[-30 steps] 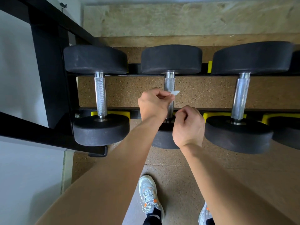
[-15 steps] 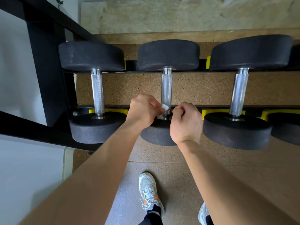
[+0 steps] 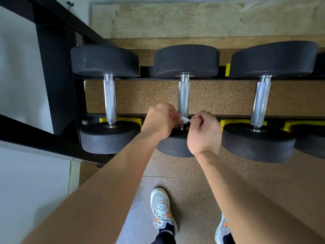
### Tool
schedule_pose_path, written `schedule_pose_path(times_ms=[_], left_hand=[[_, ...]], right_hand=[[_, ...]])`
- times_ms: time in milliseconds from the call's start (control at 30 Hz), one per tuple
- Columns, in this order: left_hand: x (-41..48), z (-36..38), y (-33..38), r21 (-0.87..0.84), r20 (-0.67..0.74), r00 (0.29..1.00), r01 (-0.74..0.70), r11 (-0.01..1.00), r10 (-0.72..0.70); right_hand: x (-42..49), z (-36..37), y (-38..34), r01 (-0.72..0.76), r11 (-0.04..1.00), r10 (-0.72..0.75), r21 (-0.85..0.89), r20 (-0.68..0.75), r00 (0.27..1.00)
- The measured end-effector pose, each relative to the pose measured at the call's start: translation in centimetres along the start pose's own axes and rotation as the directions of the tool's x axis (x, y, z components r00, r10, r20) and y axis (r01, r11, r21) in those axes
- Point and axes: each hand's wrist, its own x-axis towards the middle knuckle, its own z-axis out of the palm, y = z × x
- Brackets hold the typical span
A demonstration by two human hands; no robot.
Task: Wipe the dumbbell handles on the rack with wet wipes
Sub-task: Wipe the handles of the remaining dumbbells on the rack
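Starting at L: the 1st dumbbell handle (image 3: 110,101) lies across the black rack (image 3: 52,76). Your L hand (image 3: 161,120), fingers curled, pinches the small white wet wipe (image 3: 184,119) at the near end of the mid handle (image 3: 183,97). Your R hand (image 3: 204,132) pinches the wipe's other side. The 3rd handle (image 3: 260,101) sits well apart.

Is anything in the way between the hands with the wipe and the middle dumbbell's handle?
Nothing visible. The left hand and right hand pinch the wipe right at the near end of the middle handle.
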Motion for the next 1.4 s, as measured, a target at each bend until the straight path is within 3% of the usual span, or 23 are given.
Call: schedule_pose_path(times_ms=[167, 367, 500, 700, 867, 933, 1033, 1133, 1267, 1400], left_hand=[[1.2, -0.3, 1.8, -0.272, -0.198, 0.976, 0.032, 0.962, -0.088], [-0.4, 0.5, 1.0, -0.02, -0.085, 0.996, -0.01, 1.0, 0.008], [-1.5, -0.2, 1.3, -0.286, -0.098, 0.995, 0.0, 0.958, -0.029], [-2.7, 0.5, 1.9, -0.501, -0.14, 0.986, 0.011, 0.865, -0.094], [-2.5, 0.9, 1.8, -0.538, -0.127, 0.988, 0.003, 0.843, -0.085], [-2.3, 1.1, 1.6, -0.526, -0.178, 0.975, 0.018, 0.85, -0.131], [-1.9, 1.7, 1.4, -0.516, -0.309, 0.919, 0.052, 0.855, -0.243], [-1.7, 2.6, 1.5, -0.538, -0.369, 0.86, 0.112, 0.836, -0.353], [-1.4, 3.2, 1.7, -0.592, -0.4, 0.806, 0.136, 0.794, -0.437], [-1.4, 3.2, 1.8, -0.585, -0.385, 0.808, 0.16, 0.795, -0.446]], right_hand=[[0.0, 0.0, -0.1, -0.007, 1.0, 0.007, -0.01, 0.007, 1.0], [-0.1, -0.4, -0.5, -0.012, 1.0, 0.013, -0.02, 0.024, 1.0], [0.3, -1.4, -0.8, 0.004, 0.999, 0.004, -0.038, 0.21, 0.978], [1.7, -5.0, -1.9, -0.082, 0.95, -0.065, 0.3, 0.45, 0.891], [3.4, -5.5, -1.8, -0.217, 0.905, -0.017, 0.367, 0.539, 0.842], [4.3, -4.8, -2.1, -0.161, 0.933, -0.02, 0.32, 0.495, 0.869], [6.1, -3.0, -2.6, 0.006, 0.982, -0.055, 0.19, 0.249, 0.967], [7.3, -1.5, -3.5, 0.07, 0.984, -0.083, 0.165, 0.073, 0.994], [7.4, -0.2, -3.6, 0.111, 0.98, -0.122, 0.165, 0.056, 0.991], [7.3, -0.9, -3.0, 0.195, 0.977, -0.206, 0.088, 0.135, 0.969]])
